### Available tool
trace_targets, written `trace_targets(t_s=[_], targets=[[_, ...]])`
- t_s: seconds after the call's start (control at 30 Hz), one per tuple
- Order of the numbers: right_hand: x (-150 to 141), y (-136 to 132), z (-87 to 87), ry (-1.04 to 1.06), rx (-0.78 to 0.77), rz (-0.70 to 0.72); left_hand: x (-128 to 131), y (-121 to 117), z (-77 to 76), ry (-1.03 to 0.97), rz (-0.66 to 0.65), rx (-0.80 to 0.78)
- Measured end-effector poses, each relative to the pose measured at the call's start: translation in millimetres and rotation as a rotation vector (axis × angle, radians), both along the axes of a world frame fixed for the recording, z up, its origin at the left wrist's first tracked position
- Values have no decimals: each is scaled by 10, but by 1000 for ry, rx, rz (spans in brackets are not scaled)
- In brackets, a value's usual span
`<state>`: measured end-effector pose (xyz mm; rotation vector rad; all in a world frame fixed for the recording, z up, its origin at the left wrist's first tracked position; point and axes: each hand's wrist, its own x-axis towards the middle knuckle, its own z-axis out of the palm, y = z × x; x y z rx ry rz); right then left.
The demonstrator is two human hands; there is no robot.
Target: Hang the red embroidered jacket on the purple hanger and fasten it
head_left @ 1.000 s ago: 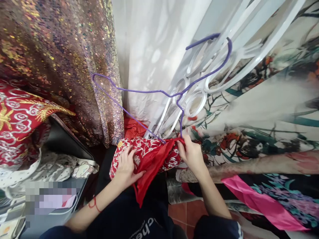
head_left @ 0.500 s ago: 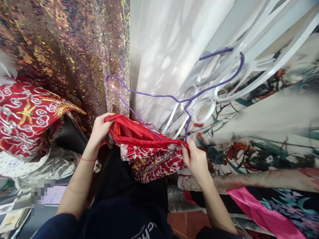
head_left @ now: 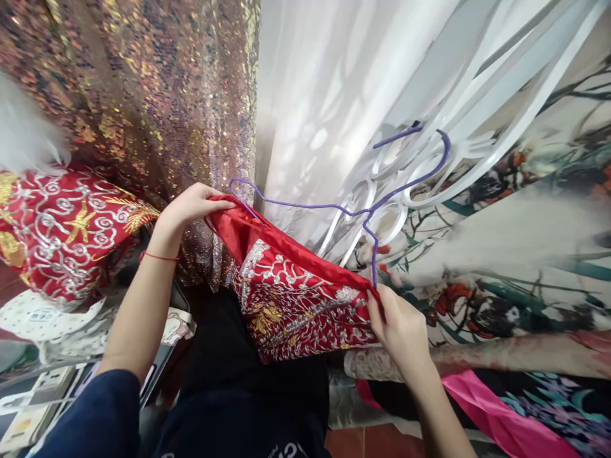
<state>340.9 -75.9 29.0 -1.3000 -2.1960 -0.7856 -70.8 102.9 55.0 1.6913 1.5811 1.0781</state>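
Note:
A red embroidered garment (head_left: 305, 299) with silver scrolls and gold motifs is stretched between my hands in front of my body. My left hand (head_left: 195, 203) pinches the plain red edge at its upper left corner. At the other end, my right hand (head_left: 398, 324) grips that edge, close against a purple wire hanger (head_left: 310, 205). The hanger's lower part goes down inside the garment's opening, so its bottom bar is mostly hidden. Its hook reaches up in front of a white curly metal rack (head_left: 405, 197); whether it hangs on it I cannot tell.
Another red embroidered piece (head_left: 71, 235) lies at the left, above a white dotted cloth (head_left: 52, 318). A sequined fabric (head_left: 157, 95) hangs behind my left hand. White cloth (head_left: 324, 95) and floral fabric (head_left: 501, 254) hang behind and to the right. Pink cloth (head_left: 510, 413) lies low right.
My hands have spread apart, pulling the edge straighter. The left hand has risen and the right has shifted right and down. The hanger's left end now sits lower, partly inside the garment.

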Motion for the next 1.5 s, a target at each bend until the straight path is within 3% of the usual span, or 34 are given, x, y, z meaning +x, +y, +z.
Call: trace_targets(t_s=[0.1,0.17,0.3,0.47,0.53,0.67,0.8,0.87,0.93,1.0,1.03,1.1,1.17,1.23,1.3,1.4,1.5], targets=[[22,25,-20,3,-4,14,-31,-107,28,121,-185,-27],[23,35,-27,15,-15,25,-37,-134,-6,165,-191,32],[37,35,-35,16,-18,36,-101,-144,-53,313,9,183],[39,50,-39,-16,6,24,-145,-338,1,533,439,295],[18,68,-41,-25,10,17,-130,-467,50,576,463,378],[-29,103,-49,-26,-15,31,-59,-644,150,591,241,465],[-24,115,-63,-9,-9,55,146,-661,75,420,-285,274],[-7,112,-67,-3,-10,53,291,-661,-38,329,-440,244],[7,103,-68,-2,-22,53,408,-674,-158,302,-592,119],[15,91,-66,1,-34,56,457,-690,-248,321,-754,-108],[18,87,-65,3,-42,58,455,-689,-277,351,-765,-178],[20,84,-61,11,-58,59,416,-639,-315,431,-546,-125],[18,91,-55,16,-76,62,368,-488,-353,473,-166,102],[11,104,-43,17,-83,76,338,-233,-422,418,85,285],[1,110,-25,13,-80,91,323,76,-521,270,88,279],[-6,97,2,7,-60,87,286,458,-657,14,-109,37],[5,77,15,-7,-38,59,214,580,-682,-51,-170,-3]])
